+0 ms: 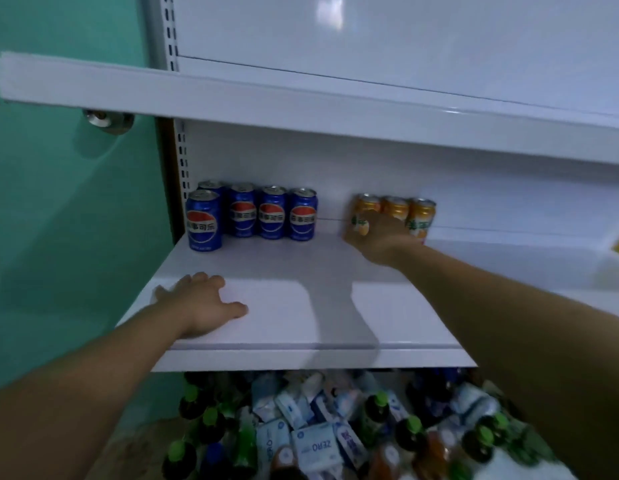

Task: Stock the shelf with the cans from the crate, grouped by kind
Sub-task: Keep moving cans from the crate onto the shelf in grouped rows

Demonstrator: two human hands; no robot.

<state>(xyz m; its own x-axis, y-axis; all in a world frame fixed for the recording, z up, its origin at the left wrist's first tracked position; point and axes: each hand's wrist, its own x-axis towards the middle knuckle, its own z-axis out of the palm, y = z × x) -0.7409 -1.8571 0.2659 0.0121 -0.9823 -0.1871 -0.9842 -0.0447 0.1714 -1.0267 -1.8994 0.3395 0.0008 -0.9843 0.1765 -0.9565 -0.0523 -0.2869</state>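
Our left hand (pixel 200 306) lies flat on the shelf (pixel 301 323) near its front left corner, fingers straight and slightly spread, holding nothing. At the shelf's back left stand five blue cans (pixel 271 216), upright: four in a row against the back and one in front of the row's left end. At the shelf's back middle, apart from the blue ones, three orange cans (pixel 396 207) stand side by side. Our right hand (pixel 377 237) reaches to the back of the shelf, thumb and fingers curled round the leftmost orange can (pixel 365 206). Under the shelf, green-capped bottles (pixel 374 414) and white packets (pixel 315 445) lie jumbled.
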